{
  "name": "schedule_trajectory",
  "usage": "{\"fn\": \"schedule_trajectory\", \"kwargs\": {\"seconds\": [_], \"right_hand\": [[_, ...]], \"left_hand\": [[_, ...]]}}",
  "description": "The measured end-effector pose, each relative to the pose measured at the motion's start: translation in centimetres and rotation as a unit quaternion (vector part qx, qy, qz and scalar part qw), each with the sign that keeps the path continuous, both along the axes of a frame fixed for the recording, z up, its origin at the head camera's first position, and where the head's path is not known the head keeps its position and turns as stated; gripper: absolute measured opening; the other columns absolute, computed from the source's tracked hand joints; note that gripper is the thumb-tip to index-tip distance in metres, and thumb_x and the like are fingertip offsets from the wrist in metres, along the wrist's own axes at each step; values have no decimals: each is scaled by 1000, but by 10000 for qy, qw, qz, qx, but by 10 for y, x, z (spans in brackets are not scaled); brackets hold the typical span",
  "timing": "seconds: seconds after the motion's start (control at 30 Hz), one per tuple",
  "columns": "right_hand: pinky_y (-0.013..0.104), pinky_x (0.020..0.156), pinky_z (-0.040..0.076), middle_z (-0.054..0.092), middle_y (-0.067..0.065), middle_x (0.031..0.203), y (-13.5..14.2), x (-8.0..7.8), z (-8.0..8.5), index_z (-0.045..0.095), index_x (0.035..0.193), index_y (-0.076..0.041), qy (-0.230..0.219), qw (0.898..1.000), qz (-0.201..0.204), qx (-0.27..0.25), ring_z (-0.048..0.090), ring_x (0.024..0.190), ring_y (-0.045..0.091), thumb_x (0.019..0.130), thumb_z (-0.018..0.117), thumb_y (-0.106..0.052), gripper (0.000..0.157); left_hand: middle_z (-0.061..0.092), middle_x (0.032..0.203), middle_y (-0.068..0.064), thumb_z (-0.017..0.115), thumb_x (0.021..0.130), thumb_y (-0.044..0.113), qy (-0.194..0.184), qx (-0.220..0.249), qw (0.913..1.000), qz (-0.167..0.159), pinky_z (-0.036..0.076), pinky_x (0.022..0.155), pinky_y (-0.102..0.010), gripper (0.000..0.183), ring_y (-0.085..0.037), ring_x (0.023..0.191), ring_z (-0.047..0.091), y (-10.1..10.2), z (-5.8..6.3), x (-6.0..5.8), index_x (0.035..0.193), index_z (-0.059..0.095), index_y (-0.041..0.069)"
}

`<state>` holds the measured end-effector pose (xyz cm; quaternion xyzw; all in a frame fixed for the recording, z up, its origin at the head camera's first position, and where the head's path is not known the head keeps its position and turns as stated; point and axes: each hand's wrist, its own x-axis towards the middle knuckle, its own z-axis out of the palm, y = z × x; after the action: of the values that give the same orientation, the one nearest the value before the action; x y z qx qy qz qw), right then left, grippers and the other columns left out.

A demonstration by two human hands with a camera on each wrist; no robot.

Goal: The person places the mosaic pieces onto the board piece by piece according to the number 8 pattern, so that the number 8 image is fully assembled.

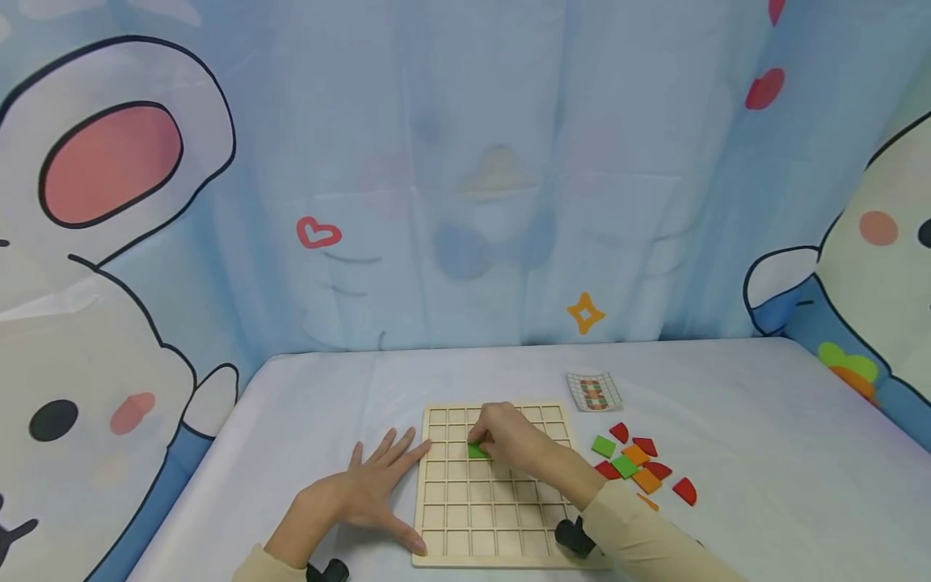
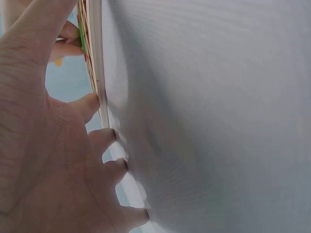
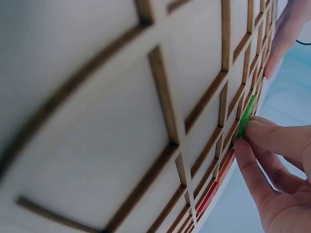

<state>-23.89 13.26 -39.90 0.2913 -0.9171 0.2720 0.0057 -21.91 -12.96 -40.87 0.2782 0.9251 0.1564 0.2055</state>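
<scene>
A wooden grid board (image 1: 465,517) lies flat on the pale table. My right hand (image 1: 509,436) pinches a green square tile (image 1: 476,451) and holds it against a cell in the board's upper middle; the right wrist view shows the green tile (image 3: 246,115) edge-on between thumb and fingers (image 3: 272,138). My left hand (image 1: 371,485) lies flat on the table with fingers spread, its fingertips and thumb touching the board's left edge (image 2: 99,73). In the left wrist view the left hand (image 2: 53,160) fills the left side.
Loose red, orange and green tiles (image 1: 640,469) lie in a cluster right of the board. A small pattern card (image 1: 594,391) sits beyond them. A printed cartoon curtain (image 1: 465,178) closes off the back and sides of the table.
</scene>
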Motion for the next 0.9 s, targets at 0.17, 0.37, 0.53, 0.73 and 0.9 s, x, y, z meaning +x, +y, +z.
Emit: {"fn": "schedule_trajectory", "kwargs": {"seconds": [0.17,0.37,0.53,0.73,0.9], "right_hand": [[25,68,55,70,10,91,7,7,-1,81,101,5,98,9999,77,-56,64,79,16,89,74,12,15],[27,74,58,62,3,94,34,27,3,80,102,0,25,9997,-113,-221,64,83,17,91,75,6,14],[26,73,59,61,-6,93,76,51,10,80,99,-7,-88,9994,-150,-299,62,82,10,91,78,0,11],[24,66,52,60,-11,91,133,84,16,81,96,-17,-686,9972,-310,28,52,77,3,89,81,-6,13],[23,69,53,63,-8,87,161,106,10,80,96,-15,-1758,9760,-1207,447,53,77,9,86,86,-11,12]], "left_hand": [[7,176,-9,91,73,60,8,25,10000,6,2,120,-76,125,-37,161,1,-1,-1,1,169,18,26],[7,176,-10,92,72,58,-34,83,10000,23,2,119,-76,126,-38,161,1,-1,-1,2,169,18,25],[7,176,-10,92,72,59,-36,75,10000,49,3,120,-76,126,-37,161,1,-1,-2,2,169,19,25],[8,176,-11,92,72,59,12,58,10000,80,3,119,-77,126,-38,161,2,-2,-1,3,169,20,24],[9,176,-11,92,72,58,38,122,9999,89,3,119,-77,126,-39,161,3,-4,1,4,169,20,23]]}}
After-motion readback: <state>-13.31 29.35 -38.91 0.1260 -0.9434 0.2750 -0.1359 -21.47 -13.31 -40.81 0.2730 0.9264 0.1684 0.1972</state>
